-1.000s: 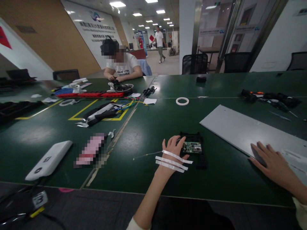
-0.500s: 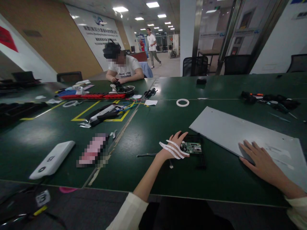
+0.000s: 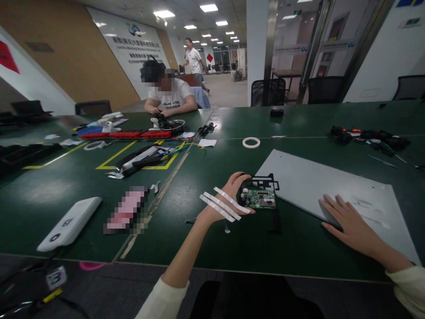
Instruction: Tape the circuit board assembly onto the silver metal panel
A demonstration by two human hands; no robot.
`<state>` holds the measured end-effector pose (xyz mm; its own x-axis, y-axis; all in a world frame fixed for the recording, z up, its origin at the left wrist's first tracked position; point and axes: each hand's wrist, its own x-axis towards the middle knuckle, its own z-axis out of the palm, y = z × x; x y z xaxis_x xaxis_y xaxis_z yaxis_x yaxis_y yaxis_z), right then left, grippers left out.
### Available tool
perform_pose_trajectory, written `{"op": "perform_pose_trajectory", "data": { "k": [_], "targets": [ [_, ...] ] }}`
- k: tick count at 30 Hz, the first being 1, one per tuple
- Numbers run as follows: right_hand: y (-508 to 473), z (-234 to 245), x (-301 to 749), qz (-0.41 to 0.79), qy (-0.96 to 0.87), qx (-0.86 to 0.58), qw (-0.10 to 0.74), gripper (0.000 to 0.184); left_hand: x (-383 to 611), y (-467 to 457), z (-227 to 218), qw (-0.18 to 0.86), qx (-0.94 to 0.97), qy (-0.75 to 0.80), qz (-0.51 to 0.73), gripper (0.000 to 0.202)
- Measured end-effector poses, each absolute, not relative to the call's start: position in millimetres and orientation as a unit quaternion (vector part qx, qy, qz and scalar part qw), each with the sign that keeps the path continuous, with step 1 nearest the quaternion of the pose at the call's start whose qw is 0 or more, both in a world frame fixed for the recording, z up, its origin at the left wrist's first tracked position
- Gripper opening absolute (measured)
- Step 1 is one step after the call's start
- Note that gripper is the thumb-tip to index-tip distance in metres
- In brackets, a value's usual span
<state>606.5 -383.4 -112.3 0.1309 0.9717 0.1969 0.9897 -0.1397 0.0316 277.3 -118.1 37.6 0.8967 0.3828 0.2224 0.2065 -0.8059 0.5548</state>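
Fingers of my left hand [image 3: 226,201] are closed round the left end of a black plastic bracket [image 3: 275,181] that carries a green circuit board [image 3: 260,199]. Three strips of white tape cross the back of that hand. The bracket overlaps the left corner of a large flat light-grey panel [image 3: 308,181] from my viewpoint; whether they touch, I cannot tell. On the panel's near edge rests my right hand [image 3: 348,228], its fingers stretched out over the top and its thumb along the edge. My left palm hides part of the bracket.
A tape roll [image 3: 251,142] lies behind the panel. To the left are a white power bank-like device [image 3: 69,223], a blurred pink item [image 3: 128,210] and a black-and-silver bundle [image 3: 142,159]. Black tools [image 3: 372,138] lie at far right. A co-worker [image 3: 171,95] sits across the table.
My left hand has shifted slightly left and the bracket with the board has tilted up. The panel and my right hand have slid left. A person in the background has walked left.
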Motion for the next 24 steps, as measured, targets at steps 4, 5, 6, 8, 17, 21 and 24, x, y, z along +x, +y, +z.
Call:
{"op": "perform_pose_trajectory", "data": {
  "k": [4,5,6,8,17,21,24],
  "targets": [
    [-375,-94,569,-0.051,-0.695,-0.713,0.081,0.069,286,-121,39,0.276,0.938,0.145,0.15,0.093],
    [-373,-89,559,-0.038,-0.707,-0.7,0.089,0.069,289,-120,38,0.278,0.938,0.145,0.149,0.093],
    [-372,-84,549,-0.023,-0.719,-0.688,0.097,0.07,291,-120,36,0.28,0.937,0.146,0.151,0.094],
    [-370,-74,531,0.005,-0.741,-0.662,0.111,0.071,295,-119,32,0.279,0.936,0.146,0.16,0.094],
    [-390,-86,515,0.05,-0.705,-0.65,0.279,0.032,310,-127,-7,0.274,0.939,0.144,0.148,0.098],
    [-406,-98,548,0.007,-0.626,-0.717,0.308,0.033,315,-138,-30,0.28,0.933,0.175,0.141,0.103],
    [-415,-109,574,-0.045,-0.58,-0.76,0.289,0.044,318,-145,-39,0.277,0.931,0.197,0.133,0.106]
  ]
}}
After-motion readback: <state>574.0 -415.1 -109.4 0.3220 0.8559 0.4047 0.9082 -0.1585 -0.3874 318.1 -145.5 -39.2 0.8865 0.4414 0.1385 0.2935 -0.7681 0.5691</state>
